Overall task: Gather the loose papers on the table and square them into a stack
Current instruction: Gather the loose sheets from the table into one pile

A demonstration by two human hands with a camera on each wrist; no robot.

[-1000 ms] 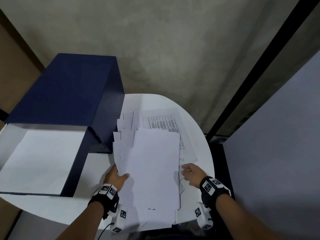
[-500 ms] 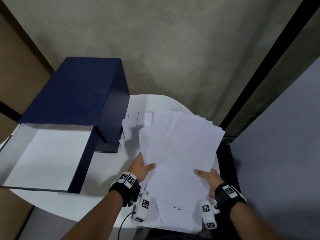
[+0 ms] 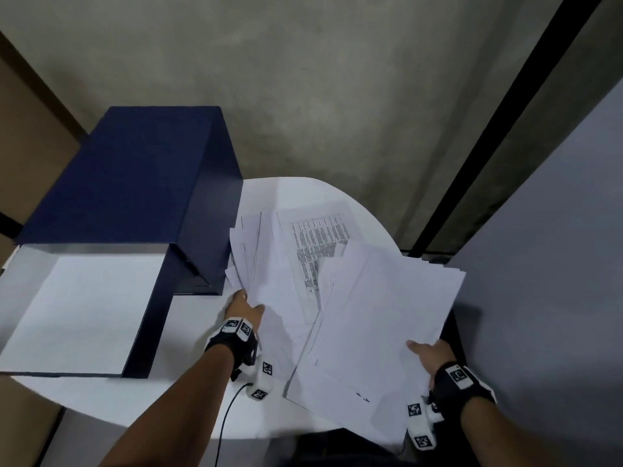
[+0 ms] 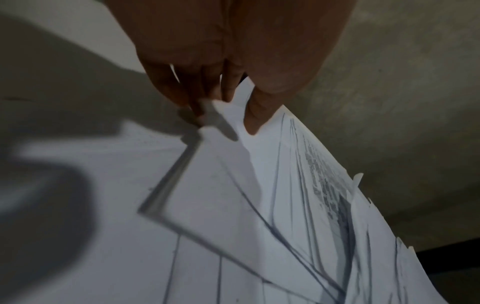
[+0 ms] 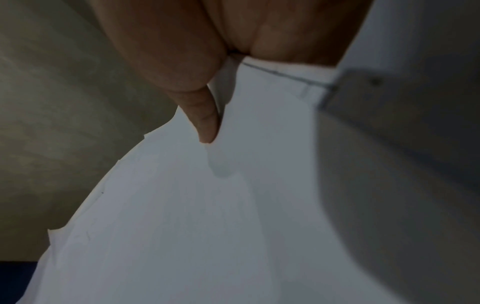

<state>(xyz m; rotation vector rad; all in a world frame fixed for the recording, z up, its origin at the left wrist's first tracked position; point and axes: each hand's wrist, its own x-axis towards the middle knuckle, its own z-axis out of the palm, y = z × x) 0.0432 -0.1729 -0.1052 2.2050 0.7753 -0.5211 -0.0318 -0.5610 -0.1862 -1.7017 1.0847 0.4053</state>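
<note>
Two sets of white papers are in view on the white round table. My right hand grips a fanned bundle of blank sheets by its near right edge, thumb on top, lifted and tilted right over the table's edge. My left hand pinches the near left corner of a second sheaf, thumb on top and fingers beneath. A printed sheet with a table of text lies in that sheaf, partly covered by the right bundle.
An open dark blue box with a white lining takes the left half of the table, close to the left sheaf. A grey partition stands at the right. A black cable runs from my left wrist.
The single fanned pile has split. My right hand has carried the upper bundle right and nearer, uncovering the printed sheet. My left hand has stayed holding the lower sheaf by the box.
</note>
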